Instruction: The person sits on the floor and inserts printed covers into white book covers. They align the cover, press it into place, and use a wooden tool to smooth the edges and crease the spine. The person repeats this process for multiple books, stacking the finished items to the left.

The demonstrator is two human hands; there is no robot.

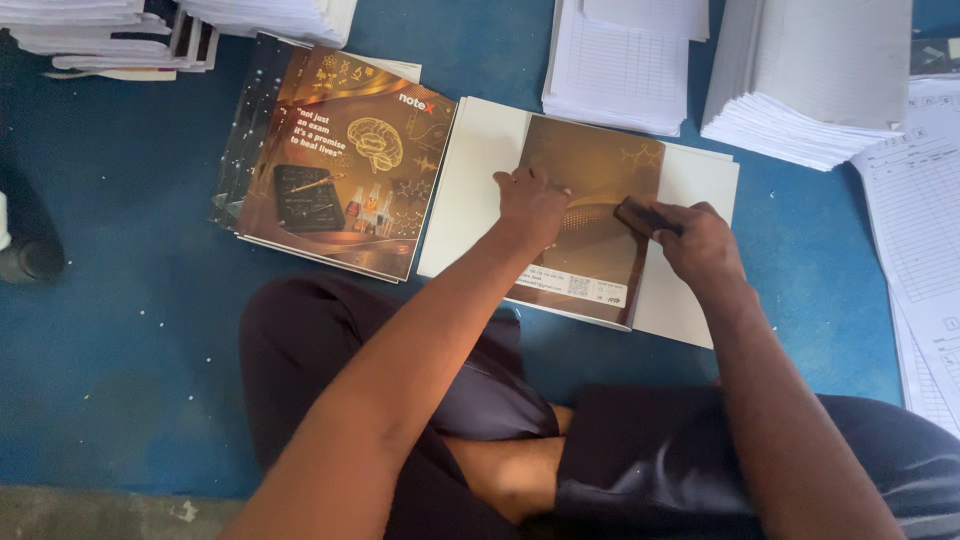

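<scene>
Notebook cover (590, 215), glossy brown-gold, lies folded on white sheets (690, 290).

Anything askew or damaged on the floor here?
No damage shows. The brown cover lies tilted on the white sheets, left hand pressing it, right hand gripping a dark block. The cover pile beside it is fanned unevenly.

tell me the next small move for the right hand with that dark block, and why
Probably draw the block down along the brown cover toward the person. The right hand holds it pressed near the cover's right edge, about midway down, while the left hand pins the cover flat on the white sheets. The lower stretch of that edge looks not yet rubbed.
</scene>
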